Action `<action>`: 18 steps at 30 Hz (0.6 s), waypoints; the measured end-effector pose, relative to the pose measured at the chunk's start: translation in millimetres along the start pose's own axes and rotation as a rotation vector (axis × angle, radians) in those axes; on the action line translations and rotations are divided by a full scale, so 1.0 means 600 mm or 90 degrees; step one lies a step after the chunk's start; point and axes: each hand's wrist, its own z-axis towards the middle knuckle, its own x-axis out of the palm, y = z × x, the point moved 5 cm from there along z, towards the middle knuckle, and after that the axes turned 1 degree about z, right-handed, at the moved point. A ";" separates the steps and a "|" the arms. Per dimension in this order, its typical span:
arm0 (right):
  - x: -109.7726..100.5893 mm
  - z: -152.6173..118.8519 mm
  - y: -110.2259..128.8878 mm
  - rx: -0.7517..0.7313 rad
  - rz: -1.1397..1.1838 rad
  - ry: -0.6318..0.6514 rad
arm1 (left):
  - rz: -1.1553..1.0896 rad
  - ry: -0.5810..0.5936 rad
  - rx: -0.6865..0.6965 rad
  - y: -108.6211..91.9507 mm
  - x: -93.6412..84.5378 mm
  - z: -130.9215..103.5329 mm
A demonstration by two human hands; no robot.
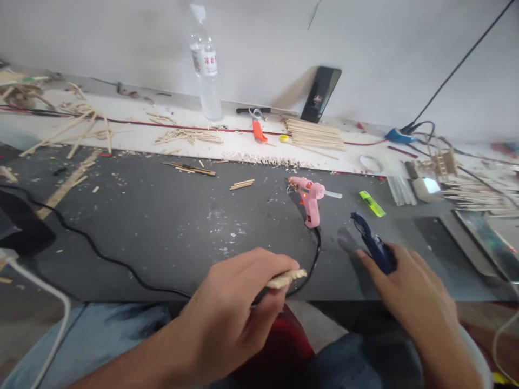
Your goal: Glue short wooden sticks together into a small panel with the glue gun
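Note:
Pinched between the thumb and fingers of my left hand [247, 302] is a small pale wooden piece [287, 278], held above the table's front edge. My right hand [413, 286] grips a dark blue tool [376, 247], whose narrow end points up and left; its exact kind is blurred. Between and beyond my hands a pink glue gun [310, 200] rests on the grey mat, with a small orange light showing. Three or so short sticks [242, 185] lie left of it. A yellow-green packet [372, 203] lies just beyond the blue tool.
Along the wall stand a water bottle [206, 70] and a leaning phone [321, 94]. Long wooden sticks [314, 135], an orange-handled tool [258, 131] and a tape roll [370, 163] lie on the white strip. Black cable [101, 254] crosses the left side.

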 end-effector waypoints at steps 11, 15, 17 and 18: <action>-0.009 -0.023 -0.022 -0.076 0.083 -0.052 | -0.464 0.127 -0.346 0.024 0.027 -0.007; 0.009 0.015 -0.013 -0.068 -0.018 -0.031 | -0.521 0.118 -0.367 0.027 0.033 -0.009; 0.028 0.034 -0.001 -0.081 -0.020 -0.058 | -0.510 0.100 -0.375 0.032 0.034 -0.012; 0.037 0.039 0.005 -0.094 -0.011 -0.072 | -0.503 0.095 -0.382 0.034 0.034 -0.014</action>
